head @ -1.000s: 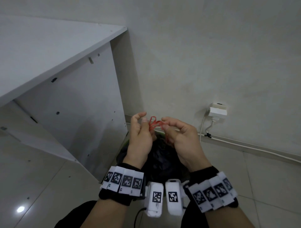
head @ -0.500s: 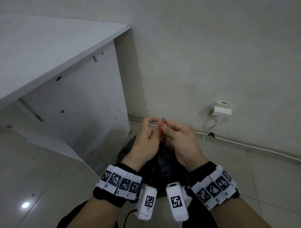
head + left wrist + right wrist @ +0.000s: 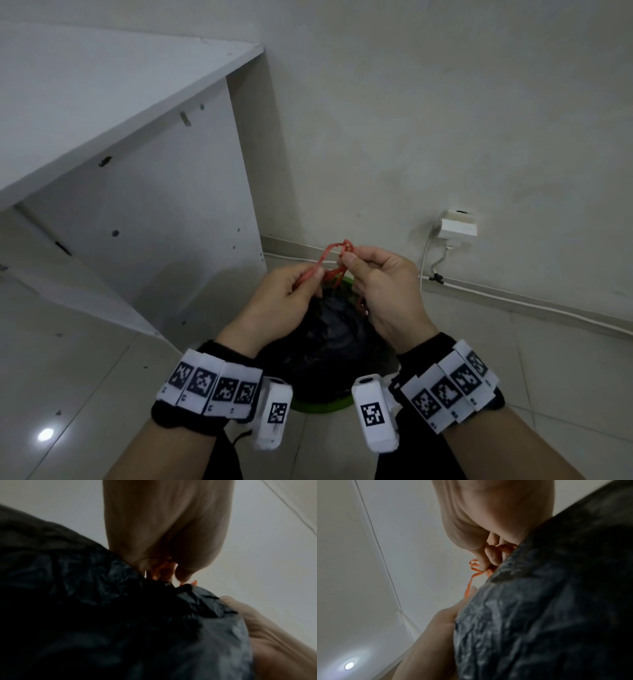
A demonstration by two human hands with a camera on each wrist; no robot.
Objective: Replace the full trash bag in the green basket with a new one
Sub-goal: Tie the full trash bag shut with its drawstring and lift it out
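A full black trash bag (image 3: pixel 329 339) sits in the green basket (image 3: pixel 322 407) on the floor, gathered at its top. Red drawstrings (image 3: pixel 330 255) rise from the bag's neck. My left hand (image 3: pixel 291 291) pinches one red strand, and my right hand (image 3: pixel 373 274) pinches a loop of the other just above the bag. The crinkled black bag (image 3: pixel 154 622) fills the left wrist view, with a bit of red string (image 3: pixel 193 583) at its neck. In the right wrist view my fingertips (image 3: pixel 489 555) pinch the orange-red string (image 3: pixel 473 568) beside the bag (image 3: pixel 547 608).
A white cabinet (image 3: pixel 137 178) stands at the left, close to the basket. The wall (image 3: pixel 411 102) is right behind, with a white socket box (image 3: pixel 459 226) and a cable (image 3: pixel 513 301) running along the skirting. Tiled floor (image 3: pixel 565 359) spreads to the right.
My hands, pressed together at the bag's neck half a second ago, have drawn slightly apart. The red strings show again, stretched between them.
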